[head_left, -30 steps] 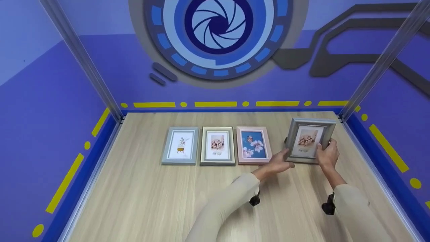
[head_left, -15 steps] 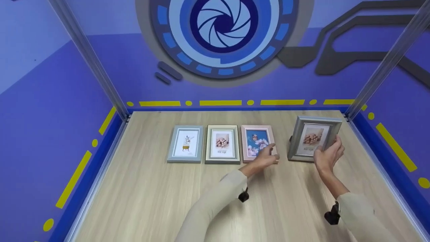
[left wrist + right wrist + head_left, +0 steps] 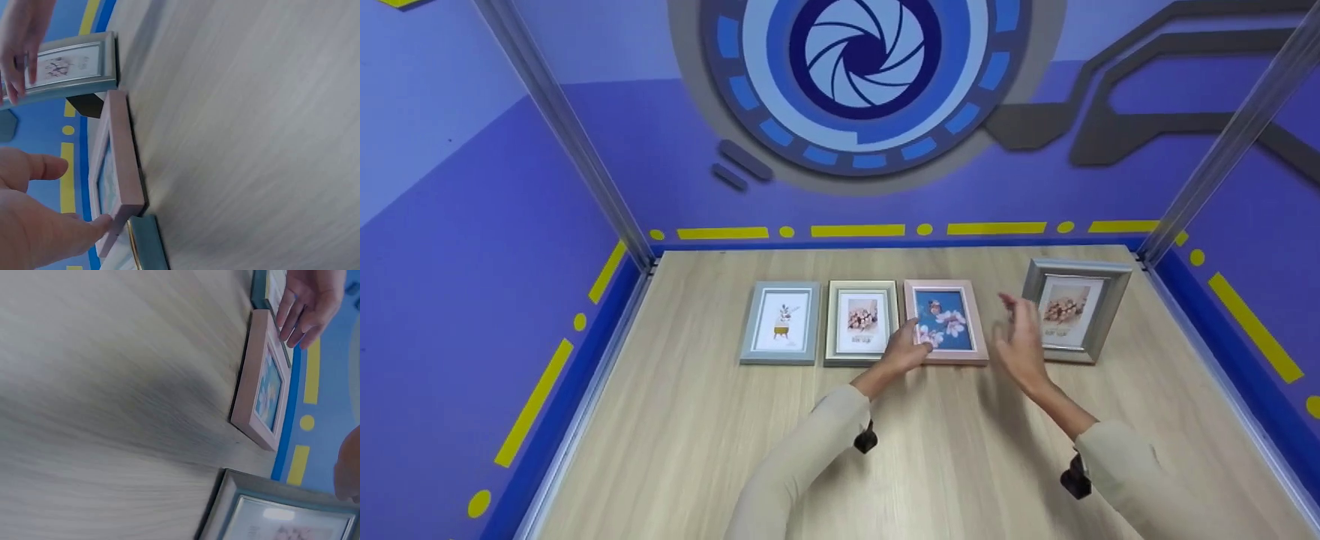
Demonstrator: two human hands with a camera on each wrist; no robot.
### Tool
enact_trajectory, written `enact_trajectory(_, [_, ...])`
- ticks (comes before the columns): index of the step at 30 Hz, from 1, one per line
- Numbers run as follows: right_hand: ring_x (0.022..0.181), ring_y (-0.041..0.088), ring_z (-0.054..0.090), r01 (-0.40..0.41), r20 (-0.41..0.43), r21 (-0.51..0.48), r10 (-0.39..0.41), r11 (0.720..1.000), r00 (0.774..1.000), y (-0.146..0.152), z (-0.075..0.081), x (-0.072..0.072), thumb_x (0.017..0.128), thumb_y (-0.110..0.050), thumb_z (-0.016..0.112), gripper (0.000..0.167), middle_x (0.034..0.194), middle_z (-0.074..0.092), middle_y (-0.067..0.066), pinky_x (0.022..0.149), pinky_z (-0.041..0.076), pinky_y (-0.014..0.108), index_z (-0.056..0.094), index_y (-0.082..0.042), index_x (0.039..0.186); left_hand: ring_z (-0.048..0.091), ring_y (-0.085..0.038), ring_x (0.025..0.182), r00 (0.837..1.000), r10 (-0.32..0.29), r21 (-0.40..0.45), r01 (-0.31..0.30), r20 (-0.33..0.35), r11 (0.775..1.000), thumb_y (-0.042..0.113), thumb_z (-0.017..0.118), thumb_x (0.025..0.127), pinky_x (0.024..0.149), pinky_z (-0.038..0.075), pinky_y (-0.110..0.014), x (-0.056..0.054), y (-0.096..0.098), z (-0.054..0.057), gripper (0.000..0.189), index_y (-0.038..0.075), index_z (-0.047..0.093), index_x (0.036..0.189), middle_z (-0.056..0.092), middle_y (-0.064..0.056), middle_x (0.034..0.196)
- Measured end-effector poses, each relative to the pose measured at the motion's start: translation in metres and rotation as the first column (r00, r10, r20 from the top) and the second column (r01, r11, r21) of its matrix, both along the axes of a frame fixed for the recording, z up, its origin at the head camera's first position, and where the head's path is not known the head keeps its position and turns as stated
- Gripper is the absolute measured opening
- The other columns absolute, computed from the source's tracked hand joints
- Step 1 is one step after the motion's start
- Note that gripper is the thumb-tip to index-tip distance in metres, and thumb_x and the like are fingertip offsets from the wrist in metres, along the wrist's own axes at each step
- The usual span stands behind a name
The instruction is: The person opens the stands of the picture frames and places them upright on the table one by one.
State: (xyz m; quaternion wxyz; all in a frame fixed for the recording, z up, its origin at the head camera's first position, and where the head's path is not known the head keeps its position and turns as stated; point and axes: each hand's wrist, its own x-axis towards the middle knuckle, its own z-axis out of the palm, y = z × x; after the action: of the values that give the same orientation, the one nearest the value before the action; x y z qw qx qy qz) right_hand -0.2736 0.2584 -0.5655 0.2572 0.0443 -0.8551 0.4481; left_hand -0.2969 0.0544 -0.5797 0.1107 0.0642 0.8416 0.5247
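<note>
A pink photo frame (image 3: 952, 315) with a blossom picture lies flat on the wooden table. At its lower left corner is my left hand (image 3: 905, 349), fingers extended over the edge. In the left wrist view the thumb (image 3: 93, 226) overlaps the pink frame's corner; whether it presses there I cannot tell. My right hand (image 3: 1021, 349) hovers between the pink frame and a grey photo frame (image 3: 1102, 315), its fingers straight and slightly blurred, holding nothing. That grey frame stands upright on the table, leaning back, and the right hand covers its lower left edge in the head view.
Left of the pink frame lie a gold photo frame (image 3: 862, 286) and a light blue photo frame (image 3: 748, 322), both flat in one row. Behind the table (image 3: 697, 420) rises a purple-blue wall (image 3: 607, 150) with yellow dashes; side walls flank it.
My right hand has let go of the standing grey frame and moved left. My left hand left that frame, crossed to the pink frame's right side, then moved to its left corner.
</note>
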Motion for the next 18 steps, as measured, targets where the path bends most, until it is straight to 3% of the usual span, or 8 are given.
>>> enact_trajectory(3, [0.126,0.049,0.046,-0.098,0.1,0.101,0.088,0.99,0.991,-0.011,-0.01,-0.007,0.084,0.013,0.06,0.059,0.133,0.048,0.036,0.111,0.037,0.061,0.045,0.012,0.141,0.044,-0.038,0.145,0.997,-0.006,-0.008,0.006,0.075,1.0,0.01,0.062,0.088,0.122,0.036,-0.045,0.004,-0.001,0.005,0.073,-0.007,0.035,0.153,0.045,-0.026,0.156])
enact_trajectory(6, [0.133,0.055,0.041,-0.14,0.227,0.142,0.105,0.98,0.968,-0.017,-0.021,-0.015,0.085,0.01,0.063,0.065,0.14,0.042,0.041,0.115,0.032,0.066,0.039,0.014,0.145,0.043,-0.039,0.145,0.991,0.004,0.001,-0.004,0.131,1.0,0.011,0.063,0.088,0.122,0.035,-0.046,0.007,0.001,0.009,0.074,-0.007,0.034,0.153,0.043,-0.028,0.156])
enact_trajectory(9, [0.141,0.058,0.032,-0.159,0.397,0.141,0.091,0.977,0.913,-0.019,-0.028,-0.023,0.09,0.003,0.061,0.071,0.15,0.032,0.043,0.119,0.026,0.067,0.028,0.014,0.152,0.047,-0.037,0.141,0.984,0.025,0.031,-0.031,0.174,0.999,0.011,0.063,0.088,0.121,0.037,-0.047,0.01,0.004,0.009,0.073,-0.007,0.036,0.153,0.045,-0.028,0.154])
enact_trajectory(12, [0.146,0.058,0.022,-0.182,0.537,0.133,0.083,0.974,0.84,-0.021,-0.033,-0.031,0.093,-0.005,0.058,0.077,0.156,0.023,0.043,0.123,0.018,0.066,0.017,0.015,0.155,0.055,-0.03,0.128,0.979,0.041,0.064,-0.055,0.202,0.996,0.01,0.063,0.086,0.116,0.041,-0.046,0.011,0.005,0.007,0.067,-0.005,0.042,0.148,0.055,-0.024,0.144])
enact_trajectory(13, [0.148,0.058,0.02,-0.192,0.569,0.125,0.088,0.973,0.818,-0.022,-0.035,-0.033,0.093,-0.006,0.056,0.078,0.158,0.02,0.043,0.124,0.017,0.065,0.014,0.016,0.155,0.058,-0.027,0.121,0.977,0.045,0.079,-0.063,0.209,0.995,0.009,0.063,0.085,0.113,0.044,-0.045,0.011,0.005,0.007,0.064,-0.005,0.045,0.145,0.058,-0.022,0.139])
enact_trajectory(14, [0.148,0.058,0.02,-0.196,0.579,0.119,0.092,0.973,0.81,-0.022,-0.037,-0.035,0.092,-0.006,0.056,0.079,0.158,0.021,0.043,0.124,0.017,0.065,0.014,0.017,0.154,0.059,-0.025,0.115,0.976,0.044,0.088,-0.064,0.213,0.994,0.008,0.064,0.085,0.11,0.046,-0.043,0.011,0.005,0.006,0.061,-0.005,0.047,0.142,0.061,-0.02,0.133])
enact_trajectory(18, [0.148,0.057,0.02,-0.205,0.597,0.106,0.102,0.973,0.796,-0.025,-0.043,-0.041,0.091,-0.004,0.055,0.078,0.158,0.021,0.043,0.125,0.016,0.063,0.014,0.02,0.153,0.06,-0.022,0.102,0.977,0.014,0.138,-0.045,0.214,0.989,0.004,0.064,0.082,0.101,0.051,-0.04,0.009,0.005,0.006,0.055,-0.006,0.053,0.135,0.065,-0.019,0.122])
